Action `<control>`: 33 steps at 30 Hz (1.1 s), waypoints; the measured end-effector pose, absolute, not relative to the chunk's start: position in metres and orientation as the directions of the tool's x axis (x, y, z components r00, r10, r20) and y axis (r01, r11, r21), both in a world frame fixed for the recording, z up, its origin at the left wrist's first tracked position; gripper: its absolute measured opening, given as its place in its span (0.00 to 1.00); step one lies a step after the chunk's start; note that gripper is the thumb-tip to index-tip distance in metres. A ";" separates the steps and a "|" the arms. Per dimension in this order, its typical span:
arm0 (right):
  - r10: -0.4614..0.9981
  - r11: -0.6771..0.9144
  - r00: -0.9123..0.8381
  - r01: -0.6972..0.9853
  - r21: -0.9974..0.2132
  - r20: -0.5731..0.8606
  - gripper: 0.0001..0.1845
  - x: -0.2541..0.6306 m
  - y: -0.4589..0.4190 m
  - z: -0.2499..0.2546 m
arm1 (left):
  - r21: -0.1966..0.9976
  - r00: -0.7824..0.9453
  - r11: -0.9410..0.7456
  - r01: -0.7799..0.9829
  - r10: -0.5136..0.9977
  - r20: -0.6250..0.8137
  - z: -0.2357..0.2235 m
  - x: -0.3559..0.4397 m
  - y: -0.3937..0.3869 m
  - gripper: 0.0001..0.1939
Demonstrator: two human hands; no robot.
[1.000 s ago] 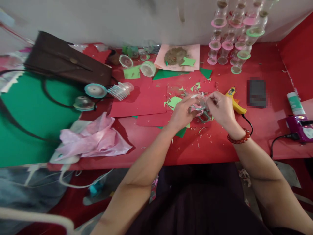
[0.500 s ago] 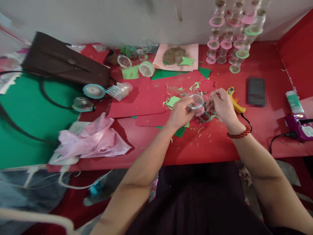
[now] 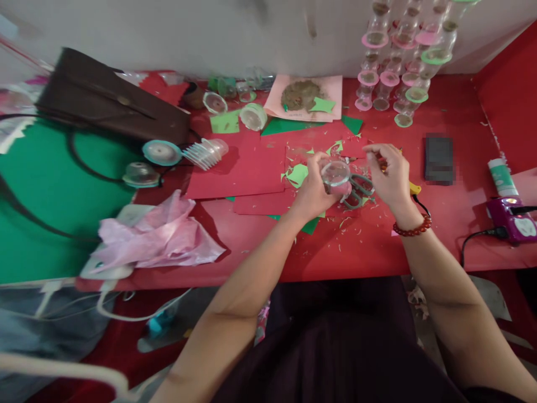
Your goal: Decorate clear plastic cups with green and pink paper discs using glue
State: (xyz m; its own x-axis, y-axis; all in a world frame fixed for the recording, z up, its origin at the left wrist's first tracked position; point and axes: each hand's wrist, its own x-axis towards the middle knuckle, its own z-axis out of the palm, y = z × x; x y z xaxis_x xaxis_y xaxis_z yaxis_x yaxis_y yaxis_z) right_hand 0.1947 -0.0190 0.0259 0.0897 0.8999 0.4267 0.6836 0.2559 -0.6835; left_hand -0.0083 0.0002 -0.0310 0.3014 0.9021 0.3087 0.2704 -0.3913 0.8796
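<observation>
My left hand (image 3: pixel 314 187) is wrapped round the side of a clear plastic cup (image 3: pixel 335 174) with a pink part at its lower end. To the right of the cup my right hand (image 3: pixel 389 172) is raised, thumb and index finger curled together in a pinch; anything between the fingertips is too small to make out. Grey-handled scissors (image 3: pixel 359 190) lie on the table between the hands, just beside the cup. Behind my right hand is a yellow corded tool (image 3: pixel 414 188), mostly hidden. Light-green paper scraps (image 3: pixel 297 175) lie left of the cup.
Red sheets (image 3: pixel 239 168) and paper shavings cover the table's middle. Stacked clear cups (image 3: pixel 205 154) and a brown bag (image 3: pixel 113 103) stand left. Brown grains (image 3: pixel 304 92) lie on pink paper. Joined cups (image 3: pixel 380 78) stand at the back right, near a dark pixelated rectangle (image 3: pixel 438 159).
My right hand has moved away from the cup, up and to the right, uncovering more of the scissors. In my left hand the cup has tipped, its round end facing me more.
</observation>
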 end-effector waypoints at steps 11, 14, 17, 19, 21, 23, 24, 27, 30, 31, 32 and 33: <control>0.898 0.430 -0.195 0.582 -0.690 0.395 0.32 0.179 -0.029 0.020 | 0.892 0.327 -0.331 0.309 0.917 0.227 -0.024 -0.009 0.005 0.18; 0.925 0.350 -0.085 0.574 -0.741 0.371 0.31 0.183 -0.030 0.024 | 0.927 0.282 -0.309 0.213 0.928 0.244 -0.014 -0.013 0.003 0.22; 0.942 0.296 -0.012 0.500 -0.814 0.335 0.26 0.183 -0.033 0.031 | 0.931 0.249 -0.346 0.115 0.918 0.310 -0.003 -0.016 -0.002 0.24; 0.957 0.275 -0.020 0.395 -0.877 0.291 0.22 0.181 -0.036 0.034 | 0.918 0.250 -0.385 0.091 0.901 0.354 0.002 -0.014 -0.008 0.26; 0.968 0.249 -0.065 0.303 -0.920 0.241 0.16 0.176 -0.039 0.032 | 0.899 0.246 -0.430 0.083 0.883 0.400 0.003 -0.010 -0.015 0.28; 0.970 0.239 -0.100 0.273 -0.932 0.220 0.10 0.170 -0.042 0.028 | 0.896 0.211 -0.432 0.098 0.889 0.406 -0.002 -0.005 -0.021 0.28; 0.968 0.248 -0.107 0.275 -0.929 0.227 0.07 0.166 -0.043 0.026 | 0.904 0.189 -0.413 0.107 0.902 0.389 -0.006 -0.002 -0.024 0.28; 0.960 0.281 -0.093 0.291 -0.915 0.265 0.08 0.156 -0.047 0.018 | 0.931 0.156 -0.351 0.106 0.930 0.333 -0.016 0.005 -0.029 0.29; 0.969 0.246 -0.055 0.336 -0.909 0.242 0.11 0.149 -0.049 0.016 | 0.938 0.147 -0.339 0.078 0.934 0.326 -0.020 0.007 -0.031 0.28; 0.971 0.237 -0.043 0.349 -0.907 0.237 0.10 0.148 -0.050 0.017 | 0.936 0.144 -0.342 0.080 0.933 0.329 -0.020 0.007 -0.031 0.28; 0.969 0.240 -0.036 0.348 -0.906 0.243 0.09 0.147 -0.051 0.019 | 0.934 0.142 -0.346 0.091 0.933 0.332 -0.020 0.007 -0.031 0.28; 0.966 0.253 -0.033 0.329 -0.910 0.257 0.07 0.146 -0.051 0.021 | 0.928 0.148 -0.353 0.117 0.931 0.335 -0.021 0.007 -0.032 0.28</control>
State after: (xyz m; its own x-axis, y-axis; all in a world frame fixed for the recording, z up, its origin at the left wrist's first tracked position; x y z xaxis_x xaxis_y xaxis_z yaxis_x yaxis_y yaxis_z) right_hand 0.1464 -0.0513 0.0206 -0.0330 0.9658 0.2570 0.3292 0.2533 -0.9096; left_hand 0.0069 -0.0316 -0.0205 0.1475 0.9306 0.3351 0.1168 -0.3528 0.9284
